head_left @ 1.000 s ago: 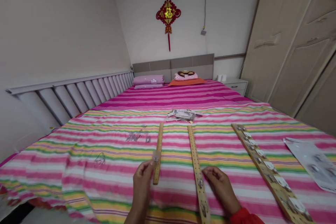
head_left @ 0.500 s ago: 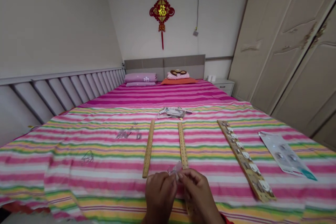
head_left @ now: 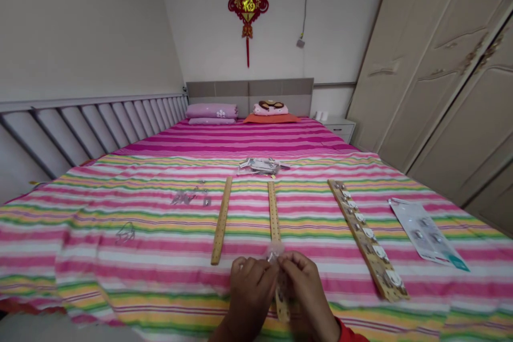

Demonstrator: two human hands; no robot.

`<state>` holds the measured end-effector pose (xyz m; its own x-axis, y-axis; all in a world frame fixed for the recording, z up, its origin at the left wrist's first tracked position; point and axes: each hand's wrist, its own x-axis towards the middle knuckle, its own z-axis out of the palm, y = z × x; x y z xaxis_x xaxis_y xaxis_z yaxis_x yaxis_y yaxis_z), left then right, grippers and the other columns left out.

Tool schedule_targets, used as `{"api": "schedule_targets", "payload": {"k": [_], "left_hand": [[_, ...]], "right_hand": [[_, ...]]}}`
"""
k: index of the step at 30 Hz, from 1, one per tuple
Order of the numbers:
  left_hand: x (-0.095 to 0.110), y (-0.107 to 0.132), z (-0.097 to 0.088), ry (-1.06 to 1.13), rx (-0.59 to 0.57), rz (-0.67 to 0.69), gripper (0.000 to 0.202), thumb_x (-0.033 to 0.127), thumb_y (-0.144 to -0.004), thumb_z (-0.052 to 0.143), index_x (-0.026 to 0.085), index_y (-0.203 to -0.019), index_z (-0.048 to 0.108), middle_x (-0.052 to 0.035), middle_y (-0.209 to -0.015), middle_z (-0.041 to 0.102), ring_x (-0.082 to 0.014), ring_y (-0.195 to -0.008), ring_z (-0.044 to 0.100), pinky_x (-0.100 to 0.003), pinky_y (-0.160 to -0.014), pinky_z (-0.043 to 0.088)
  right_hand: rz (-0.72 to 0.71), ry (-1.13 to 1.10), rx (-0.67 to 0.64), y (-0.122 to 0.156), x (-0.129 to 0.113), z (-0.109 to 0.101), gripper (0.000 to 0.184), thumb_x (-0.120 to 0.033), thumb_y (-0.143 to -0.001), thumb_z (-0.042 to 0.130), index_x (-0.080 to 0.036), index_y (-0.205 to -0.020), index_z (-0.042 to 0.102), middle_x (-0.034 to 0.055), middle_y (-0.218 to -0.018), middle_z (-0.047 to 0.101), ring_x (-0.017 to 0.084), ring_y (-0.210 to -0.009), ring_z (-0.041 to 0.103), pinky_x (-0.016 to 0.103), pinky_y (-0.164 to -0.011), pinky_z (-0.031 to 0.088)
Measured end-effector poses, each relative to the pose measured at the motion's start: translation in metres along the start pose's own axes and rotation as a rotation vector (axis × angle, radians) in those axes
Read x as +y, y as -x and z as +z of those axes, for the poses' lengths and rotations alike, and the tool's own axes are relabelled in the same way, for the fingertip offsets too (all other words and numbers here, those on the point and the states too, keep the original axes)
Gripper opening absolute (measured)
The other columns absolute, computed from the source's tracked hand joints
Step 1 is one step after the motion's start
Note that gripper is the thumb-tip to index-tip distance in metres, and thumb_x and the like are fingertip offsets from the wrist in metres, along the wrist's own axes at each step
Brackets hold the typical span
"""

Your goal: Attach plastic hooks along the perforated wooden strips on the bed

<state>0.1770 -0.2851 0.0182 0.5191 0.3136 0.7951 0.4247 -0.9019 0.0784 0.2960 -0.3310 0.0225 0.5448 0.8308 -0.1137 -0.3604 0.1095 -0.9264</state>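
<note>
Your left hand (head_left: 251, 291) and right hand (head_left: 301, 282) both pinch one small clear packet (head_left: 276, 249), likely to steady it from two sides. You have three wooden strips, probably spread for easy reach: the middle strip (head_left: 273, 208) under your hands, the plain strip (head_left: 222, 222) ahead-left, the studded strip (head_left: 363, 240) rightward.
</note>
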Motion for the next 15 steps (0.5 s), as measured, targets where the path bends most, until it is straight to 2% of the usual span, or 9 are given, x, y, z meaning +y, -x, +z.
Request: {"api": "schedule_targets", "payload": {"k": [2,4,7,10,12,15], "left_hand": [[0.001,-0.002,0.001,0.077,-0.029,-0.026,0.009,0.022,-0.080,0.061,0.023,-0.089,0.063,-0.0006,-0.072,0.066,-0.0148,-0.065,0.057,-0.031,-0.068,0.036],[-0.002,-0.004,0.004,0.213,-0.050,-0.136,0.013,0.024,-0.080,0.060,0.022,-0.093,0.063,-0.0021,-0.075,0.066,-0.0158,-0.069,0.058,-0.030,-0.067,0.040],[-0.015,-0.007,0.016,0.496,-0.079,-0.489,0.016,0.024,-0.085,0.050,0.020,-0.092,0.064,-0.0051,-0.081,0.066,-0.0162,-0.075,0.060,-0.028,-0.066,0.046],[-0.033,-0.009,0.035,0.757,-0.090,-0.845,0.020,0.031,-0.081,0.052,0.018,-0.088,0.065,-0.0067,-0.086,0.067,-0.0179,-0.079,0.063,-0.029,-0.070,0.050],[-0.043,-0.008,0.050,0.879,-0.097,-0.998,0.021,0.033,-0.075,0.058,0.016,-0.085,0.066,-0.0072,-0.085,0.068,-0.0198,-0.082,0.063,-0.031,-0.073,0.050],[-0.053,-0.005,0.071,0.974,-0.097,-1.091,0.023,0.033,-0.068,0.062,0.015,-0.081,0.067,-0.0071,-0.081,0.069,-0.0206,-0.080,0.063,-0.032,-0.074,0.050]], "right_hand": [[-0.045,0.031,-0.017,-0.012,0.000,-0.011,0.024,-0.036,-0.058,0.074,-0.017,-0.056,0.059,-0.0041,-0.050,0.053,0.010,-0.047,0.043,0.022,-0.045,0.033],[-0.073,0.072,-0.025,-0.027,0.000,-0.024,0.022,-0.035,-0.063,0.071,-0.018,-0.059,0.059,-0.0056,-0.049,0.050,0.008,-0.044,0.039,0.021,-0.042,0.029],[-0.030,0.127,-0.054,-0.051,0.003,-0.040,0.021,-0.034,-0.065,0.067,-0.019,-0.058,0.054,-0.0087,-0.042,0.041,0.006,-0.037,0.029,0.021,-0.038,0.020],[0.008,0.147,-0.089,-0.072,0.013,-0.047,0.021,-0.034,-0.063,0.064,-0.020,-0.055,0.051,-0.0095,-0.037,0.037,0.005,-0.033,0.025,0.021,-0.036,0.016],[0.023,0.157,-0.095,-0.083,0.021,-0.048,0.021,-0.034,-0.062,0.063,-0.021,-0.053,0.050,-0.0099,-0.035,0.036,0.005,-0.030,0.023,0.021,-0.035,0.013],[0.047,0.177,-0.104,-0.095,0.031,-0.047,0.022,-0.035,-0.061,0.063,-0.021,-0.051,0.049,-0.0098,-0.032,0.036,0.005,-0.028,0.022,0.022,-0.034,0.011]]}}
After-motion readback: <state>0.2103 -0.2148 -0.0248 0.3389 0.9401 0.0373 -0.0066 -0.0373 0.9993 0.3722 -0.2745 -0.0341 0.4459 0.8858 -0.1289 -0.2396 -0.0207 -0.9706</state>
